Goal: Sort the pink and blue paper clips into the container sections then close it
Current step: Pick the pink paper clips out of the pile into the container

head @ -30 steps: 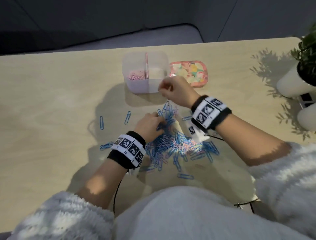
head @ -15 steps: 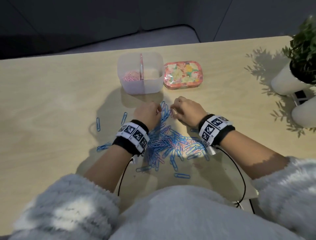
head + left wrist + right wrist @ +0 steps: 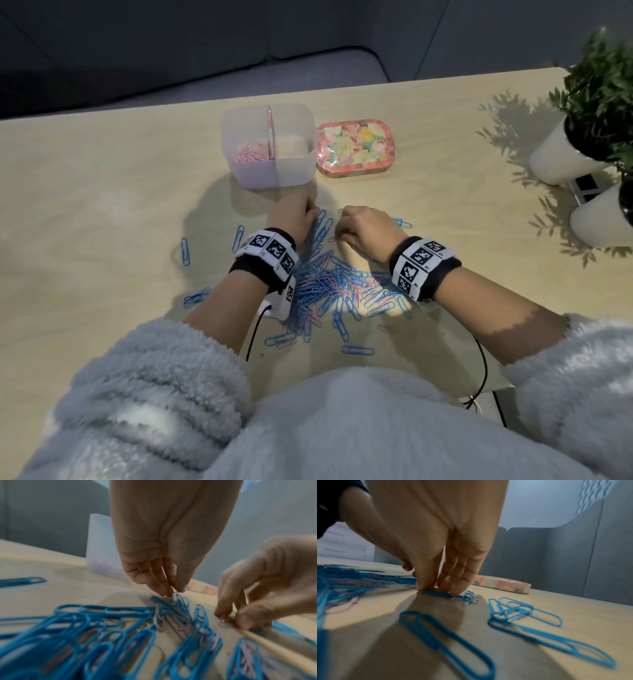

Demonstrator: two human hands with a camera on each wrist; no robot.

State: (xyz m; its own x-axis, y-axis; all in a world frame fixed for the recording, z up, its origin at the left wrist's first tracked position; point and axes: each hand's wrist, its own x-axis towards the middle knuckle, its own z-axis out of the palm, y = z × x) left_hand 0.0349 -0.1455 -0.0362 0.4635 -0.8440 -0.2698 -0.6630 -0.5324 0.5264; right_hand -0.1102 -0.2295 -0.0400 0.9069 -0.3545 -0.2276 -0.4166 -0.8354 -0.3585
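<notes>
A heap of blue and pink paper clips lies on the table in front of me. The clear two-section container stands beyond it, with pink clips in its left section. My left hand is at the heap's far end, fingertips pinched on a thin clip whose colour I cannot make out. My right hand is beside it, thumb and fingers pinching a small pink clip against the table. In the right wrist view those fingers also press on a blue clip.
The floral lid lies right of the container. Loose blue clips are scattered left of the heap and near the right hand. Two white plant pots stand at the table's right edge.
My right hand came back from the container down to the heap's far end. My left hand slid forward along the heap to meet it.
</notes>
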